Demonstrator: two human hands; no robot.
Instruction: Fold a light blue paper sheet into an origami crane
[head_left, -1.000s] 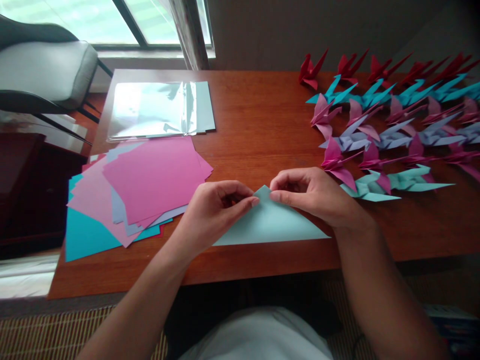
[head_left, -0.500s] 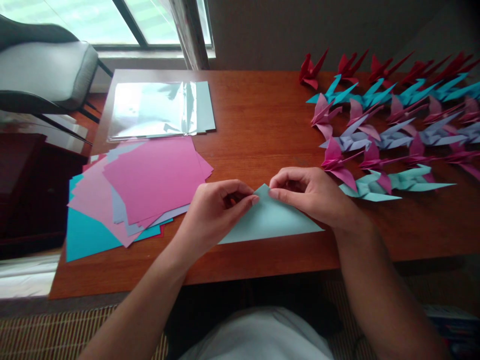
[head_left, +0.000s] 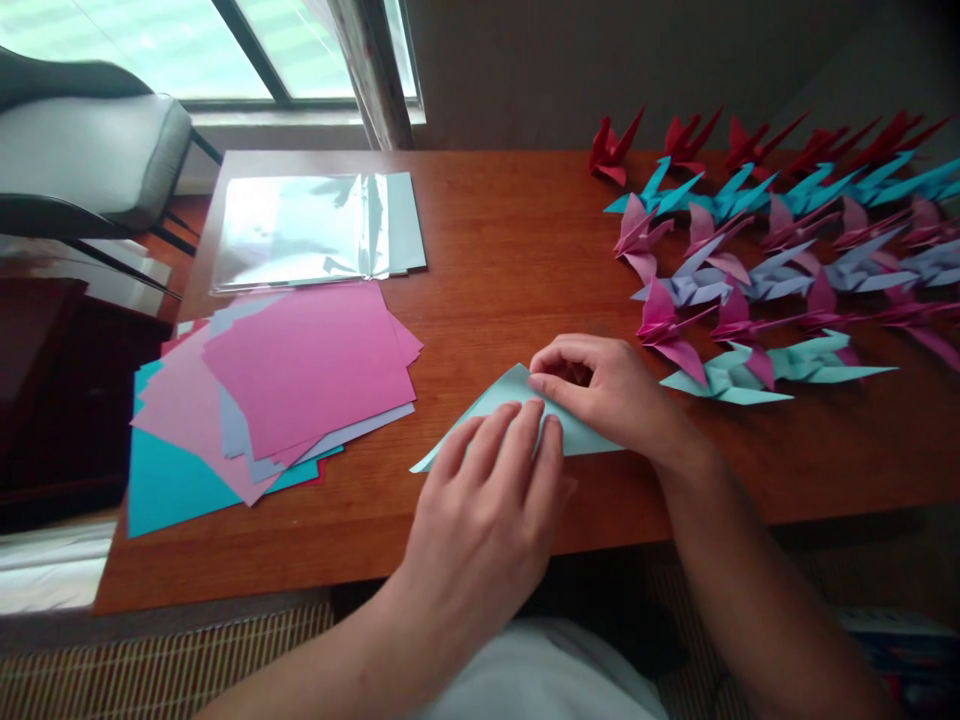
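Near the front edge of the reddish wooden desk (head_left: 510, 260), a folded pale teal paper triangle (head_left: 501, 390) lies flat. Its lower half is hidden under the left hand (head_left: 487, 505), which rests spread, palm down, gripping nothing. The right hand (head_left: 611, 395) pinches the triangle's top corner between thumb and forefinger, covering its right end. Matte pink, lilac and turquoise square sheets (head_left: 300, 370) fan out toward the left edge, behind them a glossy, crinkled clear plastic sleeve (head_left: 300, 225). Rows of crisp folded paper cranes (head_left: 686, 288) run off frame at the right edge.
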